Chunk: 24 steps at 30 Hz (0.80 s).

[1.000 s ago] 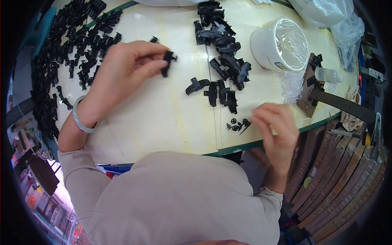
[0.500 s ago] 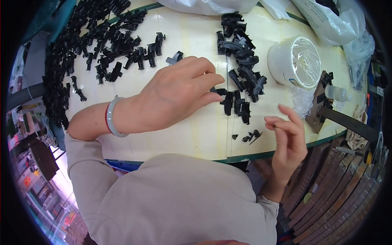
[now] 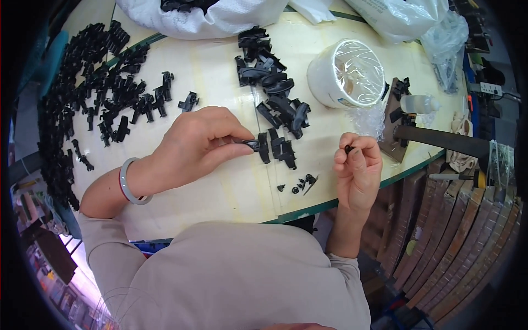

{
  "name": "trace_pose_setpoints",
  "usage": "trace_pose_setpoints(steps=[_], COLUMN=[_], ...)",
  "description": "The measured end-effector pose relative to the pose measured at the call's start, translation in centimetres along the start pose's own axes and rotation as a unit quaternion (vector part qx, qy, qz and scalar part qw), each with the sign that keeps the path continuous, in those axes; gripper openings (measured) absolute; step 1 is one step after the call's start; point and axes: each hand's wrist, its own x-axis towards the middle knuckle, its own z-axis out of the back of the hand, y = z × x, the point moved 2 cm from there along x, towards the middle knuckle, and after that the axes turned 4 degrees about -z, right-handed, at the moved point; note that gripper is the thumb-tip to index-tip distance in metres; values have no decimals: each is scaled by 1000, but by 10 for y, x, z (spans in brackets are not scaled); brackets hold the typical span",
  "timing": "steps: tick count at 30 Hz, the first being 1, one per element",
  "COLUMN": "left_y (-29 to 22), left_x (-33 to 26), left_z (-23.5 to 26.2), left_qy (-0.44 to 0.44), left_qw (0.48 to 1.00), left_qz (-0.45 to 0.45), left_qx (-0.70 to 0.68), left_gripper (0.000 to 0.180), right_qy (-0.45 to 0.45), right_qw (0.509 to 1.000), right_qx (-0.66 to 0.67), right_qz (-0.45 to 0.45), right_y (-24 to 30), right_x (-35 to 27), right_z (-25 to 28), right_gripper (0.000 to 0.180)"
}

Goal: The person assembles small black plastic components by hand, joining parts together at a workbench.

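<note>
I have the left hand (image 3: 201, 138) pinching a glossy black plastic part (image 3: 253, 144), the right hand (image 3: 358, 169) a tiny black piece (image 3: 348, 149), likely for precision.

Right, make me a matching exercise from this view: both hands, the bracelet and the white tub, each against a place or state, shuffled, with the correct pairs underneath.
Things
1. left hand
2. right hand
3. bracelet
4. white tub

Places and states
A. clear plastic at its mouth
B. pinching a tiny black piece
C. around the left wrist
D. fingertips on a larger black piece

Pairs: 1-D, 2-B, 3-C, 4-A
</note>
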Motion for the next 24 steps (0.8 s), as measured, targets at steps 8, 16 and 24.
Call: trace_pose_setpoints(steps=[8, 16, 24], left_y=[0, 7, 12], left_x=[2, 1, 2], left_z=[1, -2, -2], left_qy=[21, 14, 32], left_qw=[996, 964, 946], left_qz=[11, 105, 134], left_qx=[-90, -245, -293], left_gripper=[13, 13, 17], right_qy=[-14, -51, -29], right_qw=[998, 973, 633], right_qx=[64, -176, -638], right_qz=[14, 140, 438], right_y=[-3, 11, 61], right_x=[1, -2, 28], right_z=[5, 0, -32], right_gripper=[24, 20, 21])
